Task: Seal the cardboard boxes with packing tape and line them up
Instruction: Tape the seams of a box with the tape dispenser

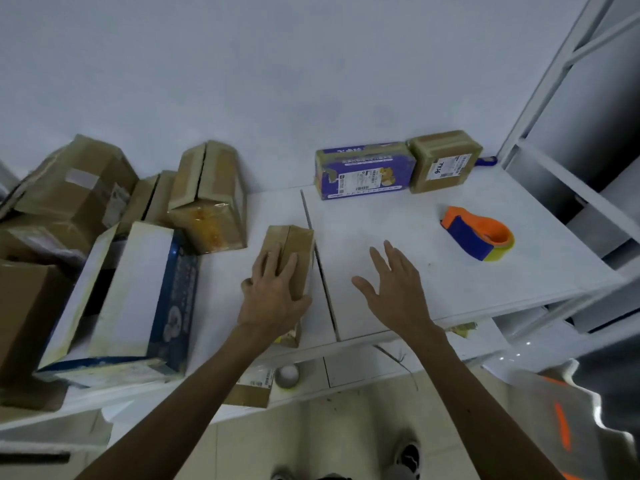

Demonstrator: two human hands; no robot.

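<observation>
— Where's the box being handled?
— The small cardboard box (294, 247) lies on the white table (433, 292), just left of the gap between its two boards. The left hand (273, 292) grips it from above, with the fingers laid over the top flaps and the thumb curled round the near right edge.
— And the other hand?
— The right hand (394, 289) hovers to the right of the box and apart from it, palm down, fingers straight and spread, holding nothing.
— The tape?
— An orange and blue tape dispenser (479, 233) lies on the table beyond the right hand, well apart from it.
— Any writing?
— Against the wall stand a purple box (363, 171) and, touching it on the right, a brown box (445, 161). The purple one carries white characters along its top edge, a barcode label and a cartoon picture, but the print is too small to read. The brown one has a white label with bold handwritten marks that look like "TY36". At far left, a white and blue box (131, 299) shows blurred print I can't read
</observation>
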